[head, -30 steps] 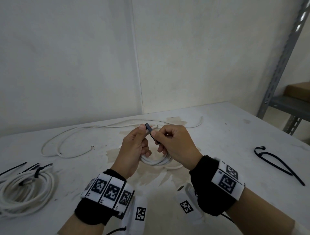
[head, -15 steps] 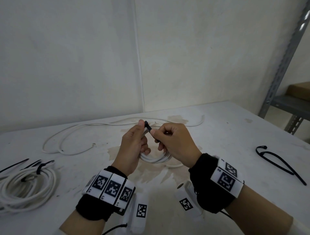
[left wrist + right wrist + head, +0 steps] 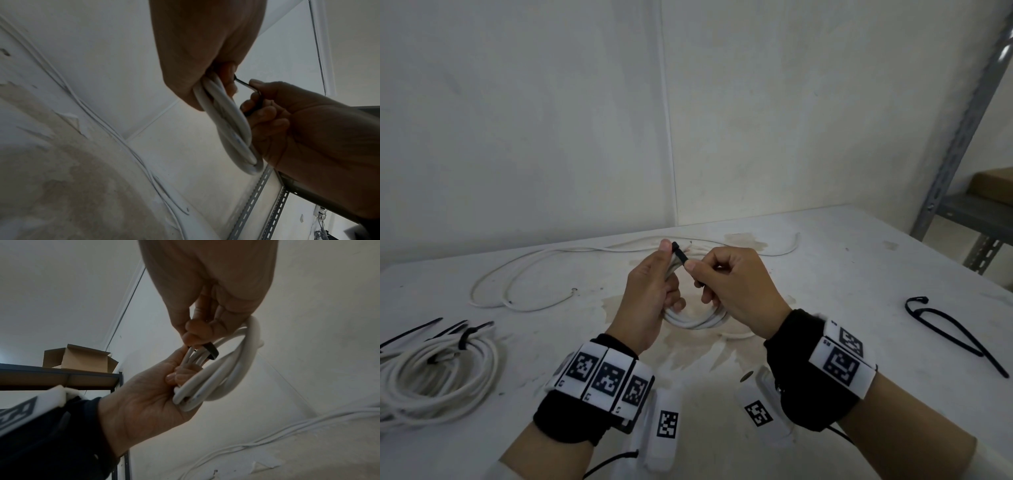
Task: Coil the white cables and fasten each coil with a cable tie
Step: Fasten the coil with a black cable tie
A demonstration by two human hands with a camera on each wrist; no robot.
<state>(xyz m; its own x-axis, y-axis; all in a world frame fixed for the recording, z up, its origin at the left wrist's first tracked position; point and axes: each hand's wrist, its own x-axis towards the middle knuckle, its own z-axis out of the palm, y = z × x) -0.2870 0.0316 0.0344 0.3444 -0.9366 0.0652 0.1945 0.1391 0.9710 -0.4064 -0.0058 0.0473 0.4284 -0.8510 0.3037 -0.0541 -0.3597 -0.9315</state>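
A small white cable coil (image 3: 697, 317) hangs above the table middle, gripped at its top by my left hand (image 3: 654, 284), fingers curled round the strands (image 3: 226, 116). A black cable tie (image 3: 681, 255) wraps the coil's top; its band shows in the right wrist view (image 3: 212, 352). My right hand (image 3: 729, 281) pinches the tie's tail between thumb and forefinger just right of the left thumb. A loose white cable (image 3: 524, 270) lies uncoiled along the far side of the table.
A tied white coil (image 3: 431, 370) lies at the left edge with spare black ties (image 3: 410, 330) beside it. Looped black ties (image 3: 948, 329) lie at the right. A metal shelf (image 3: 983, 212) holding a cardboard box (image 3: 82, 358) stands beyond the table's right end.
Both hands have stayed together over the table middle and risen slightly. The right hand's pinch has slid a little along the tie's tail, away from the left thumb.
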